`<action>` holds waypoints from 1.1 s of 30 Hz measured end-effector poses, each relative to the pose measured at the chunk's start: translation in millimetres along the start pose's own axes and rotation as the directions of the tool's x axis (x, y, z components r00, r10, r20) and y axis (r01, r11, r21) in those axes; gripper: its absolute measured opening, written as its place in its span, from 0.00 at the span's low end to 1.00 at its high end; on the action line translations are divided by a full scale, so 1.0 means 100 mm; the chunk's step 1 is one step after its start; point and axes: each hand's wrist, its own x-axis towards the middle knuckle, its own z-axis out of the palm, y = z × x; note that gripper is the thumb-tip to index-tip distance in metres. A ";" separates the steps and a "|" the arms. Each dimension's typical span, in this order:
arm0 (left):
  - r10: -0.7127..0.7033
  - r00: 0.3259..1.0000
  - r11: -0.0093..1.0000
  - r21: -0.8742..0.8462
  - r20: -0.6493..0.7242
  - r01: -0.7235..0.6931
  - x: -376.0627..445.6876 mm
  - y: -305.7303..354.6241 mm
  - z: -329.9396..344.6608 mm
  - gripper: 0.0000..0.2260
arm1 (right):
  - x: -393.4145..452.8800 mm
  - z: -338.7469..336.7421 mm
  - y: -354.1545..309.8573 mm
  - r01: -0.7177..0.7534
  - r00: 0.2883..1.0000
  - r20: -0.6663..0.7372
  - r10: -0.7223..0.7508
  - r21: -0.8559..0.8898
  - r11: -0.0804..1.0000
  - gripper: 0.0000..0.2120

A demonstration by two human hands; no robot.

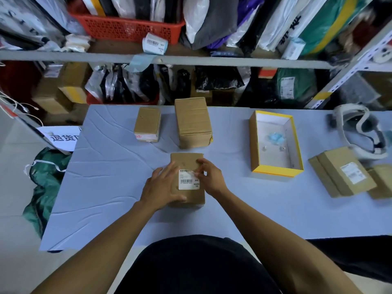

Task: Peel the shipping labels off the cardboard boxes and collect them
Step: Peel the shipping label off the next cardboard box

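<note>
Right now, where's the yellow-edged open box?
In the head view, the yellow-edged open box sits right of centre on the table, right of the box being peeled.

Brown cardboard box point(187, 181), white barcoded label point(188, 181), yellow-rimmed tray point(275, 171), red basket point(129, 28).

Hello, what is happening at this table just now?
A person is removing a shipping label from a small cardboard box. The left hand steadies the box, and the right hand pinches the label's top corner. The label is mostly still stuck. A yellow-edged tray on the right holds crumpled blue scraps.
</note>
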 end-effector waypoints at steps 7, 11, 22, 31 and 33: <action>-0.021 1.000 1.000 0.002 0.021 0.021 -0.01 0.01 -0.01 0.49 | 0.03 0.04 0.04 -0.003 1.000 0.016 0.003 -0.029 1.000 0.05; -0.022 0.999 1.000 -0.001 0.026 0.022 -0.02 0.03 -0.02 0.49 | 0.04 0.05 0.05 -0.021 1.000 0.009 0.021 -0.035 0.999 0.06; -0.025 0.999 1.000 -0.007 0.025 0.025 -0.03 0.03 -0.01 0.50 | 0.02 0.03 0.03 -0.066 0.998 0.017 0.066 0.010 0.998 0.07; -0.038 0.999 0.999 0.002 0.033 0.038 -0.03 0.04 -0.03 0.49 | 0.03 0.00 0.03 -0.075 0.997 0.034 0.074 0.026 0.997 0.08; -0.038 0.999 0.999 -0.008 0.031 0.038 -0.04 0.03 -0.03 0.49 | 0.04 0.00 0.02 -0.068 0.997 0.033 0.067 0.017 0.998 0.08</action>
